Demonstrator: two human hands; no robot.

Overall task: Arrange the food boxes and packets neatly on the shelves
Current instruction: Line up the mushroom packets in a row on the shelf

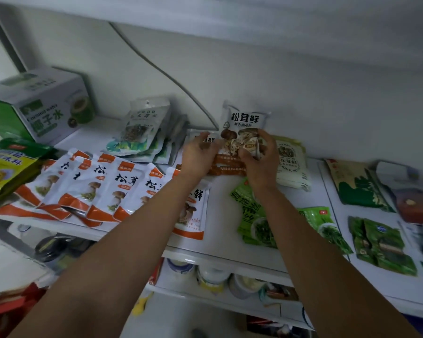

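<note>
A white mushroom-seasoning packet (244,121) stands upright against the back wall of the white shelf (220,254). My right hand (260,158) grips its lower right part, fingers curled round it. My left hand (198,152) holds the lower left side, over more white and orange packets (227,167) lying flat beneath. A row of several white and orange mushroom packets (103,189) lies overlapped to the left. Green seaweed packets (253,215) lie under my right forearm.
A coconut-water box (42,106) stands at the back left, with yellow-green bags (7,164) in front of it. Leaning grey-green pouches (144,128) sit behind the row. A pale yellow bag (292,164), green packs (381,245) and other packets lie right. Jars (213,276) fill the lower shelf.
</note>
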